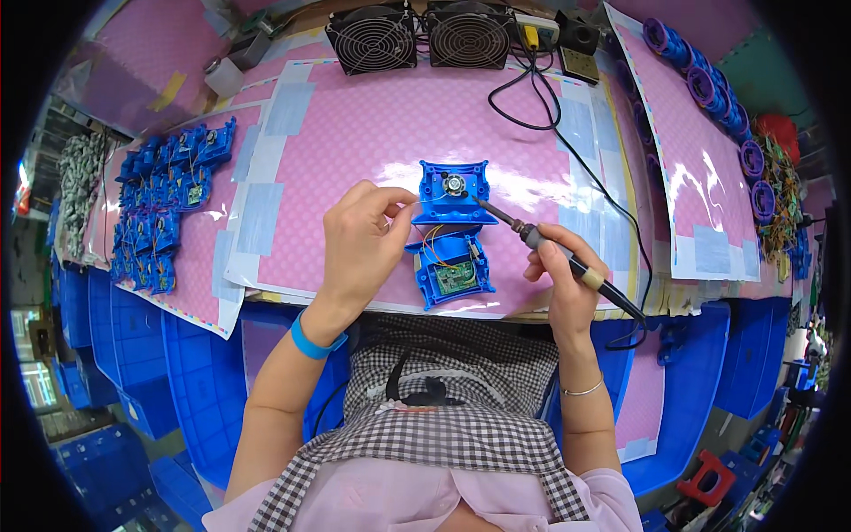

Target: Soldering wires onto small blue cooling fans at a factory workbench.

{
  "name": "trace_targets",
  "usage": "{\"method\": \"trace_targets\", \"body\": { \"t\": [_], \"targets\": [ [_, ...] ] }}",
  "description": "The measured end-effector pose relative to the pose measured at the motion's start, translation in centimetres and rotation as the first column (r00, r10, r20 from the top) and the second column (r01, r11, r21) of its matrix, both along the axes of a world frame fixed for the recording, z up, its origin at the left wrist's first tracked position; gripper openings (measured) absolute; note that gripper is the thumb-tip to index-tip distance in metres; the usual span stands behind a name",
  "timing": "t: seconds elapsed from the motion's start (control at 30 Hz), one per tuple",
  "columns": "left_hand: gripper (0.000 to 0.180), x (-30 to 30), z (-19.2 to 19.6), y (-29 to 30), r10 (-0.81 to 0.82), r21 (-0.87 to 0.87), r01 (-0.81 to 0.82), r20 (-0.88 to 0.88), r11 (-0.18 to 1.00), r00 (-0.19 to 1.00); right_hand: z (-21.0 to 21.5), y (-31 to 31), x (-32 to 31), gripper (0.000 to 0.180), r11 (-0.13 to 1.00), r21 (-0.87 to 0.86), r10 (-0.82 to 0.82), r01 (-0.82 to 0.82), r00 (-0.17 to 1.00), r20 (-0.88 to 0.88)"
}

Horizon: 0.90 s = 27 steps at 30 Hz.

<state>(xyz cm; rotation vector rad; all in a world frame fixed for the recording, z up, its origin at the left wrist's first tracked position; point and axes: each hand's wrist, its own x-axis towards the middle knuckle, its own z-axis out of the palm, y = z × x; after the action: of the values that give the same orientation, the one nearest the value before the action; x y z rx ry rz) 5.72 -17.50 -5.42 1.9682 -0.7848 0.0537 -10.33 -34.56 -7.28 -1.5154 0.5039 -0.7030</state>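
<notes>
Slim soldering iron [541,244] in right hand [567,284], at blue plastic housing [454,191]

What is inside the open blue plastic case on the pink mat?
The blue case holds a green circuit board, thin coloured wires and a round metal part. Whatever lies beneath the board is hidden.
</notes>
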Motion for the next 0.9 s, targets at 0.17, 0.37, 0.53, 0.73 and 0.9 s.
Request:
{"method": "trace_targets", "body": {
  "t": [0.17,0.37,0.53,0.73,0.9],
  "targets": [
    [0.014,0.1,-0.9,-0.9,-0.044,0.0,0.044,0.08,0.999,0.996,-1.0,0.4,1.1,0.024,0.993,0.107,0.042,-0.041,0.999,-0.005],
    [0.015,0.8,-0.9,-1.5,-0.057,-0.018,0.058,0.075,0.998,0.996,-1.7,0.4,1.9,0.023,0.99,0.122,0.062,-0.065,0.998,0.034],
    [0.015,0.8,-0.9,-1.6,-0.07,-0.007,0.071,0.05,0.997,0.996,-1.7,0.3,1.9,0.024,0.99,0.123,0.062,-0.067,0.997,0.044],
    [0.015,0.8,-1.0,-1.9,-0.071,-0.015,0.072,0.046,0.997,0.996,-1.4,0.4,1.8,0.023,0.997,0.024,0.078,-0.078,0.997,0.0],
    [0.013,0.8,-1.2,-2.3,-0.077,-0.014,0.078,0.036,0.997,0.996,-0.8,0.2,1.5,0.021,0.976,-0.195,0.086,-0.096,0.995,-0.06]
  ]
}}
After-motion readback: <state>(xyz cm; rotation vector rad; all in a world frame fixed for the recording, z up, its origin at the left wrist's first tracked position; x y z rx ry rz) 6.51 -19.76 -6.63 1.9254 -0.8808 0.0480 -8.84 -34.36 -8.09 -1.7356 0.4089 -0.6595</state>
